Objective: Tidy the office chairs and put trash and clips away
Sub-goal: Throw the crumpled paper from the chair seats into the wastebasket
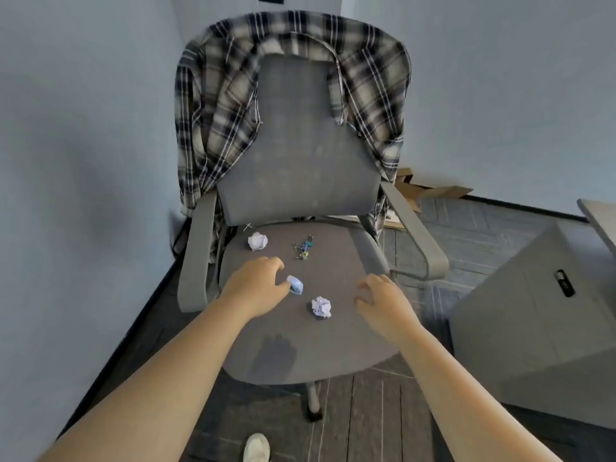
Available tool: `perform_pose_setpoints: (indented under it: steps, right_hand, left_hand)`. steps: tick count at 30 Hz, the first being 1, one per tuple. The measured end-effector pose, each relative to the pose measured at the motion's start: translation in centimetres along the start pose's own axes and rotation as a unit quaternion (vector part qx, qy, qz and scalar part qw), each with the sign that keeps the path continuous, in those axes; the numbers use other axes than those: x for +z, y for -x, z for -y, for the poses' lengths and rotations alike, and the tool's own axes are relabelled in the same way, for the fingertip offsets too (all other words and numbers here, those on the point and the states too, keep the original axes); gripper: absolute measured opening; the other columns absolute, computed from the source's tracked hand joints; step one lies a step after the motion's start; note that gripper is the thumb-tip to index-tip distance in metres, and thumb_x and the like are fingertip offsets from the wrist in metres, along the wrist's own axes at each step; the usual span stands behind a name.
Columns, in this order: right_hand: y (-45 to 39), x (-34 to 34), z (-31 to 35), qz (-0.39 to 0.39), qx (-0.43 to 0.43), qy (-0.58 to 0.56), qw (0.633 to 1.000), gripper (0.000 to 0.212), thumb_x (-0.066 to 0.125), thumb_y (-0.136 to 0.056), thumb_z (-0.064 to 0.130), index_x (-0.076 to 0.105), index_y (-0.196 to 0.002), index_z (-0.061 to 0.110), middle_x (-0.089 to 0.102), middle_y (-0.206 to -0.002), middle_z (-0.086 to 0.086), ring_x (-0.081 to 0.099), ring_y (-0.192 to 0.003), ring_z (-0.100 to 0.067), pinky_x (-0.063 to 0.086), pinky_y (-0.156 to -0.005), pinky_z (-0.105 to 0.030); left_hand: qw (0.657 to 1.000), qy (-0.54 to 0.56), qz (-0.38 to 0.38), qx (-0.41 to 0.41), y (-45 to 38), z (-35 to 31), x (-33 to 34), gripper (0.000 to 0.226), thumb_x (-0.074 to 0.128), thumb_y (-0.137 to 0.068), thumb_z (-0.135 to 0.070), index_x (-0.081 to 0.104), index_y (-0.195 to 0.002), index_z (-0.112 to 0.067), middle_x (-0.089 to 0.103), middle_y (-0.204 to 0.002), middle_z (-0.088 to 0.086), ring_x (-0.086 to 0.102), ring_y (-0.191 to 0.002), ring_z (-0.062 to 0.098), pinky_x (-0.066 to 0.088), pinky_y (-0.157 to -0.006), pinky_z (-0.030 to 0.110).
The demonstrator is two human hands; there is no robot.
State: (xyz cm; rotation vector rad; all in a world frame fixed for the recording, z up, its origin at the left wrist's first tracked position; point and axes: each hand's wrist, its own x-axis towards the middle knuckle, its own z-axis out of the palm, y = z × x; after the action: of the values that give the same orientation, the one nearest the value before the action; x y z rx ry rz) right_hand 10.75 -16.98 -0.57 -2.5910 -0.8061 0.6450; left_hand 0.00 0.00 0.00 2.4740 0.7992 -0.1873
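Left hand (pixel 256 285) at blue object (pixel 295 284) (diagonal)

Clips (pixel 302 249) on chair seat: small tangled cluster, count indeterminate. Shoe (pixel 256 447), bottom edge: cropped. Cabinet (pixel 540 328) and desk corner (pixel 598 218), right edge: cut off.

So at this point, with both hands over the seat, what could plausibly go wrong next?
1. The left hand touches the small blue item only at its fingertips; a weak grip could let it drop.
2. The binder clips are small and loosely clustered mid-seat, so a sweep might scatter them onto the floor.
3. The paper ball near the backrest sits by the seat gap and could get pushed in; the other paper ball lies between the hands, with the right hand hovering empty.
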Motion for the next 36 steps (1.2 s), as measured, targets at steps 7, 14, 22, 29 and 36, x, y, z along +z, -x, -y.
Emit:
perform_pose_setpoints:
  steps: [7, 14, 22, 29, 36]
  right_hand:
    - [-11.0, 7.9, -1.4, 0.054, 0.072, -0.029, 0.995, 0.037, 0.054, -0.089, 0.014, 0.048, -0.125, 0.005, 0.047, -0.13, -0.014, 0.047, -0.116, -0.03, 0.044, -0.089, -0.034]
    - [-17.6, 15.8, -4.4, 0.081, 0.099, -0.026, 0.991, 0.047, 0.056, -0.086, 0.013, 0.042, -0.131, 0.008, 0.04, -0.134, -0.014, 0.038, -0.123, -0.032, 0.043, -0.092, -0.04]
    - [-21.4, 19.8, -6.7, 0.127, 0.074, 0.021, 0.989, 0.043, 0.05, -0.088, 0.006, 0.045, -0.13, 0.013, 0.042, -0.131, -0.012, 0.035, -0.121, -0.03, 0.044, -0.086, -0.035]
    - [-25.9, 16.4, -4.5, 0.063, 0.036, -0.011, 0.997, 0.044, 0.048, -0.082, -0.002, 0.051, -0.123, 0.014, 0.045, -0.126, -0.012, 0.033, -0.118, -0.03, 0.039, -0.081, -0.03]
    - [-31.5, 15.7, -2.3, 0.02, 0.045, -0.072, 0.996, 0.042, 0.054, -0.078, 0.0, 0.05, -0.119, 0.006, 0.046, -0.124, -0.014, 0.035, -0.115, -0.031, 0.025, -0.079, -0.021]
  left_hand:
    - [0.996, -0.004, 0.087, -0.033, -9.8, 4.9, 5.5, 0.038, 0.047, -0.092, -0.026, 0.047, -0.127, -0.01, 0.05, -0.134, 0.007, 0.047, -0.122, 0.025, 0.043, -0.098, 0.038]
    - [0.99, 0.004, 0.124, -0.061, -15.7, 8.1, 12.4, 0.042, 0.047, -0.092, -0.026, 0.044, -0.132, -0.012, 0.045, -0.14, 0.006, 0.042, -0.128, 0.024, 0.039, -0.101, 0.035]
    - [0.986, -0.021, 0.104, -0.127, -18.2, 10.4, 15.3, 0.043, 0.049, -0.091, -0.026, 0.045, -0.131, -0.01, 0.046, -0.137, 0.009, 0.039, -0.128, 0.027, 0.038, -0.102, 0.037]
    - [0.985, -0.057, 0.034, -0.158, -23.1, 10.7, 12.5, 0.045, 0.054, -0.088, -0.022, 0.042, -0.13, -0.008, 0.038, -0.141, 0.01, 0.035, -0.129, 0.03, 0.036, -0.103, 0.039]
    - [0.987, -0.072, -0.005, -0.144, -30.9, 12.6, 11.3, 0.069, 0.062, -0.083, -0.016, 0.027, -0.142, -0.02, 0.008, -0.157, 0.009, 0.02, -0.139, 0.034, 0.029, -0.11, 0.045]
